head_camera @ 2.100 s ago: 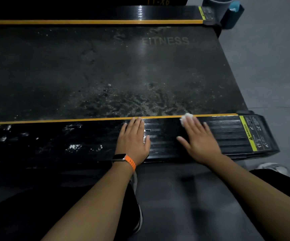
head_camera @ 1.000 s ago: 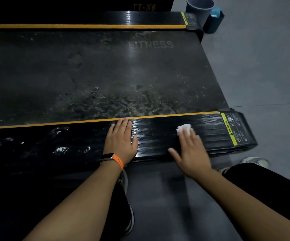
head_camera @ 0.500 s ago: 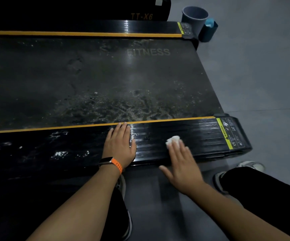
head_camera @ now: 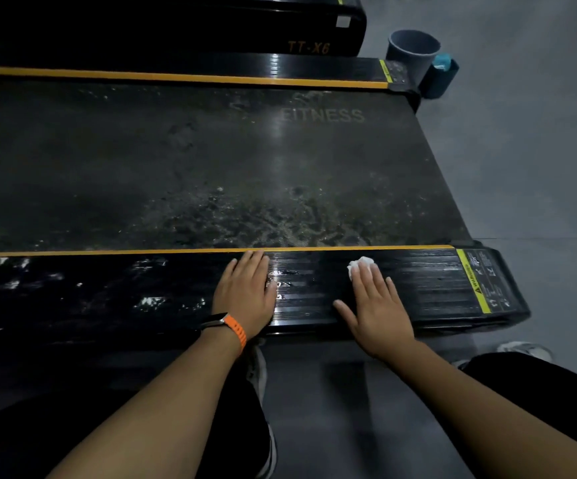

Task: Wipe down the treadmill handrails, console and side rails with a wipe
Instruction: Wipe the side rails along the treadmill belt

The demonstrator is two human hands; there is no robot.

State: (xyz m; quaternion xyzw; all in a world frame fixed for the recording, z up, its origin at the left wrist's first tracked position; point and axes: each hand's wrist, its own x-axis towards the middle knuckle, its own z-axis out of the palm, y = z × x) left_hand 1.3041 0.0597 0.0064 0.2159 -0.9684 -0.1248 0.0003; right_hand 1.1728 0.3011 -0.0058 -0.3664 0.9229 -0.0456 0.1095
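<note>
The treadmill's near side rail is black and ribbed, with a yellow stripe along its inner edge. My left hand, with an orange watch band at the wrist, rests flat on the rail. My right hand lies flat a little to the right, its straight fingers pressing a small crumpled white wipe onto the rail. Most of the wipe is hidden under the fingertips. Wet streaks shine on the rail between my hands.
The dusty running belt marked FITNESS lies beyond the rail, then the far side rail. A grey bucket and a blue container stand on the floor at the far right corner. My shoes and legs are below.
My right hand has slid the wipe left along the rail, pulled it toward me, then pushed it back up near the yellow stripe. My left hand has stayed planted.
</note>
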